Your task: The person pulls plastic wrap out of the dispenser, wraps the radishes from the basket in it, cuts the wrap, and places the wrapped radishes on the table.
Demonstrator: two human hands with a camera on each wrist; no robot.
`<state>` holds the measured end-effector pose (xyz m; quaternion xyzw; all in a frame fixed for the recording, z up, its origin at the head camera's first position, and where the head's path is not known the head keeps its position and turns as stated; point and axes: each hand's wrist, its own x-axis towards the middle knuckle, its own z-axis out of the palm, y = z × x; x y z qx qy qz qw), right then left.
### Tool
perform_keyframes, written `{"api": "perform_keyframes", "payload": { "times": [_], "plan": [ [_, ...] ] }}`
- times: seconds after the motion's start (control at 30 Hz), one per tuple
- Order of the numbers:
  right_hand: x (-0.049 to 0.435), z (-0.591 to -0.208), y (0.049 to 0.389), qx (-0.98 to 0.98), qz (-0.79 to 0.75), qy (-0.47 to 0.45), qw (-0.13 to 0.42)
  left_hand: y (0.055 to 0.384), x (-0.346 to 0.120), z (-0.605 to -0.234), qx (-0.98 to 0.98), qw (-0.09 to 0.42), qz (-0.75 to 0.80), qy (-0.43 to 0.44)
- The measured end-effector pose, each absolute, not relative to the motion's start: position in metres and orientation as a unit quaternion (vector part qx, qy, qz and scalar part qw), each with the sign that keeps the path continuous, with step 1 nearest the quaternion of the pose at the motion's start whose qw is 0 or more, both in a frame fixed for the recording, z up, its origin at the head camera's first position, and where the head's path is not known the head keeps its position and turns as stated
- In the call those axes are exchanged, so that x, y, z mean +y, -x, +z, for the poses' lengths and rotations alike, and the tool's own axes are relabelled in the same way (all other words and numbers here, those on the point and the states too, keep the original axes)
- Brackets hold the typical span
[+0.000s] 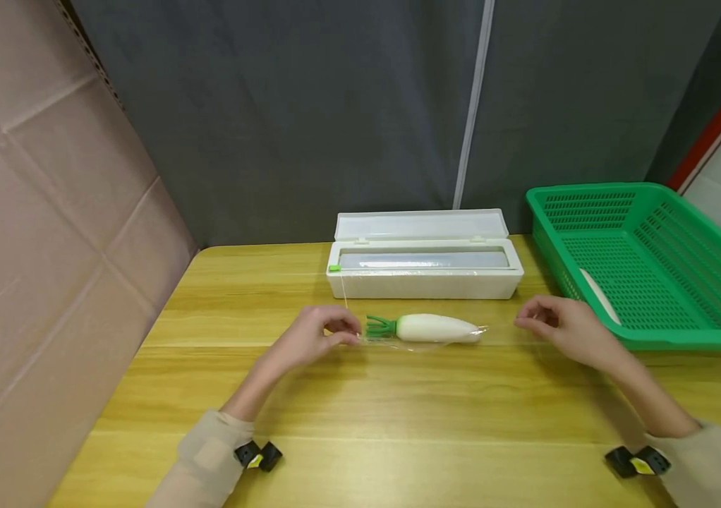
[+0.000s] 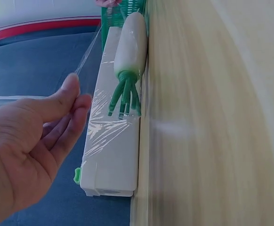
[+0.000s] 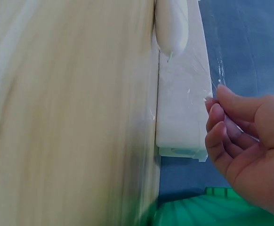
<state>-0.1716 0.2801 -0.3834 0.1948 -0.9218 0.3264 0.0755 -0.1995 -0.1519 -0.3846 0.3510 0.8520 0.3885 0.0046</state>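
A white radish with green stalks lies crosswise on the table, its stalks toward my left hand. Clear cling film stretches from the white dispenser box around the radish. My left hand pinches one corner of the film between thumb and forefinger, just beyond the stalks. Past the radish's tip, my right hand pinches the other end of the film edge, as the right wrist view shows. Being transparent, the film is hard to trace over the radish.
The dispenser's lid stands raised at the back, with a film roll inside and a green cutter slide at its left end. At the right, a green basket holds a white object, partly hidden by its wall.
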Motion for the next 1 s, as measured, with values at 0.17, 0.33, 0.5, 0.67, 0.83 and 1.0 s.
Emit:
{"api": "perform_keyframes", "payload": {
  "times": [0.17,0.33,0.5,0.67,0.83,1.0],
  "plan": [
    [0.277,-0.385,0.174,-0.926,0.324,-0.168,0.098,0.199,-0.148,-0.383,0.862,-0.006,0.397,-0.314],
    [0.273,-0.387,0.178,-0.928,0.324,-0.147,0.111,0.2,-0.145,-0.383,0.869,-0.008,0.413,-0.273],
    [0.27,-0.388,0.183,-0.928,0.33,-0.129,0.117,0.205,-0.143,-0.384,0.87,-0.027,0.416,-0.263],
    [0.268,-0.39,0.189,-0.929,0.33,-0.116,0.12,0.211,-0.14,-0.386,0.869,-0.055,0.422,-0.252],
    [0.266,-0.392,0.196,-0.931,0.324,-0.106,0.129,0.221,-0.137,-0.391,0.871,-0.09,0.42,-0.238],
    [0.264,-0.393,0.202,-0.935,0.312,-0.097,0.14,0.23,-0.134,-0.394,0.884,-0.109,0.401,-0.214]
  ]
}}
